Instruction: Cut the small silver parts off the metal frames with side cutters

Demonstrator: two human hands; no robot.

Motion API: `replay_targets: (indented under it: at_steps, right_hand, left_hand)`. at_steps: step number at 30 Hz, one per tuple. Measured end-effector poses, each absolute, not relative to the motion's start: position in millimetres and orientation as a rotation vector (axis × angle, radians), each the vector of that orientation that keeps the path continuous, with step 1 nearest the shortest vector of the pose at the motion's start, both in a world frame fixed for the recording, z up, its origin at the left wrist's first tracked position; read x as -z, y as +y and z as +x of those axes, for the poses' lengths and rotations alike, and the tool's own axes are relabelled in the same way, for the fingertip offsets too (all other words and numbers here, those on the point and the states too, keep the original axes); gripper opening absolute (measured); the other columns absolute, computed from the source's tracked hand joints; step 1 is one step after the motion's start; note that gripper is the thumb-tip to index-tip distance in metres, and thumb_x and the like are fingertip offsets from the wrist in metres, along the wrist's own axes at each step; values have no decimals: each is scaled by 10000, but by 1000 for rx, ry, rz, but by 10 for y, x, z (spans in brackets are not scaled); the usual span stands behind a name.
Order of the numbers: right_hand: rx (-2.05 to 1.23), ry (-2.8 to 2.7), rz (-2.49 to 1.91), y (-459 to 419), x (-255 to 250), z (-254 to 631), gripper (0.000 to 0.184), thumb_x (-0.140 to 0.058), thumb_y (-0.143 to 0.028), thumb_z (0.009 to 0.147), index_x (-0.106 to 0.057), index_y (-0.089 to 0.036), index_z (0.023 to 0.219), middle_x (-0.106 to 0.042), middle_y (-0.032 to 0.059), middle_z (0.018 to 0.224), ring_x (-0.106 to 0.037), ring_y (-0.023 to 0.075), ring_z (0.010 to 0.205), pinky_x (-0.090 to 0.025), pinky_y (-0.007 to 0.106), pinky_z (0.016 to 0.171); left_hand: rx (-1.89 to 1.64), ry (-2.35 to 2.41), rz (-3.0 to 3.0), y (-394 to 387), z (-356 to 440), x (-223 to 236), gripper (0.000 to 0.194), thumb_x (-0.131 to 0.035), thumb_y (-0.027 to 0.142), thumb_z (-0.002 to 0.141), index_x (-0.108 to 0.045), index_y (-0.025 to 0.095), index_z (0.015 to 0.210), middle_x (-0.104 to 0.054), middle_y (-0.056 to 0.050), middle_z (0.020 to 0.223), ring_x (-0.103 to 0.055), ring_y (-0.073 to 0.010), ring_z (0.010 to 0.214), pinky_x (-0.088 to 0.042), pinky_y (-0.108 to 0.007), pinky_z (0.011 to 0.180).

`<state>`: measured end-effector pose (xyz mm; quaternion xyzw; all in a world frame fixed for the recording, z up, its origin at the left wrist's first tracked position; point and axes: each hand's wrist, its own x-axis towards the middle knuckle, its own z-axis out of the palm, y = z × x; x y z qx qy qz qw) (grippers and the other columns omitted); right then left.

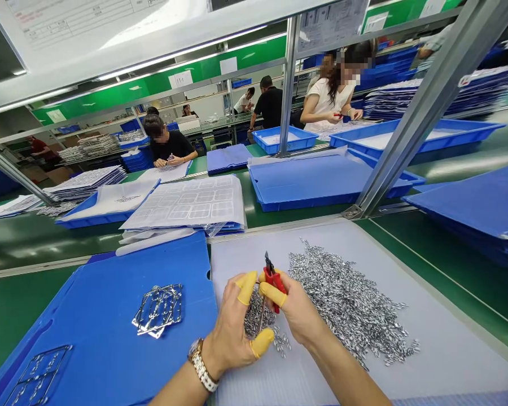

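Note:
My left hand point(231, 332), with yellow finger cots and a wristwatch point(201, 363), grips a dense bunch of small silver metal parts point(256, 318). My right hand point(296, 310), also wearing yellow finger cots, holds red-handled side cutters point(273, 282) with their jaws at that bunch. To the right of my hands, a loose heap of silver metal pieces point(342, 299) lies on a grey corrugated plastic board point(427, 349). A few pieces lie just below the bunch. Left of my hands, a stamped metal lattice point(157, 310) rests on a blue corrugated plastic sheet point(88, 332).
A second metal lattice point(38, 375) lies at the sheet's near corner. Ahead stand blue trays point(322, 183) and a plastic-sleeved stack of printed sheets point(186, 206). A metal post point(423, 107) rises at the right. Co-workers point(334, 96) sit at green benches beyond.

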<state>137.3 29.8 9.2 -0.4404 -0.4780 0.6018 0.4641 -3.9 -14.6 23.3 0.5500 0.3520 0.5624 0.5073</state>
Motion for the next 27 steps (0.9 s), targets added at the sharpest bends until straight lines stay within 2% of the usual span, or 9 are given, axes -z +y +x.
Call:
replay_targets:
  at_steps: [2,4,6,8,10,12,16,21,27]
  right_hand:
    - [-1342,-1206,-1108,277,-113,1383,311,-628,-445,736,-541,-188,890,-563,-13,718,-497,120,576,-398,262,532]
    - [-1033,-1343,-1169,218,-132,1395,256,-578,-389,795,-544,-194,956,-609,36,839,-567,162,713,-455,302,636]
    - [-681,-1613,-1133,128,-137,1375,185,-492,-246,846,-544,-202,1018,-621,63,905,-578,184,812,-466,333,717]
    - [-364,-1925,-982,28,-110,1304,252,-420,-99,833,-549,-202,1024,-621,68,900,-564,187,824,-461,345,735]
    - [-136,-2147,-838,-56,-53,1195,284,-393,-32,816,-554,-192,987,-615,59,854,-548,186,782,-454,348,715]
    - [-9,-2241,-788,-113,15,1087,244,-396,-33,834,-548,-183,951,-605,50,820,-536,185,753,-451,349,703]
    - [-26,-2298,-778,-172,61,1018,251,-425,-39,822,-529,-180,1001,-609,64,898,-551,205,866,-453,374,800]
    - [-256,-2328,-920,-169,-88,1192,423,-581,-178,748,-481,-181,1159,-598,100,1062,-547,251,964,-449,419,847]
    - [-255,-2332,-1446,82,-177,1255,227,-586,-297,811,-581,-191,1012,-635,74,891,-590,253,839,-451,404,742]
  left_hand:
    - [-1429,873,1241,-136,-60,-259,687,-819,296,568,-597,226,1215,-364,-111,1458,-111,-329,1411,-91,-430,1143]
    - [-1458,902,1070,-97,-94,-259,685,-786,331,627,-547,254,1264,-266,-75,1514,-100,-313,1416,-170,-415,1127]
    - [-1395,888,806,-32,-127,-235,634,-679,420,740,-473,288,1325,-280,-70,1508,-258,-312,1368,-310,-424,1055]
    - [-1290,789,545,44,-152,-197,623,-532,528,819,-392,292,1378,-369,-104,1454,-443,-308,1244,-395,-446,968]
    - [-1195,656,386,112,-174,-151,678,-447,588,839,-318,258,1416,-453,-144,1378,-539,-309,1139,-405,-470,943]
    - [-1154,566,326,161,-198,-103,715,-441,599,836,-283,230,1428,-505,-161,1320,-574,-319,1095,-387,-487,956]
    - [-1081,573,311,204,-225,-29,672,-451,589,837,-355,222,1391,-577,-151,1232,-611,-336,1028,-410,-496,906]
    - [-1119,595,277,214,-222,-16,565,-466,512,857,-480,177,1311,-620,-132,1179,-621,-297,997,-430,-440,894]
    - [-1208,689,329,162,-166,-33,563,-474,513,857,-497,187,1315,-629,-125,1178,-597,-274,1038,-423,-417,917]
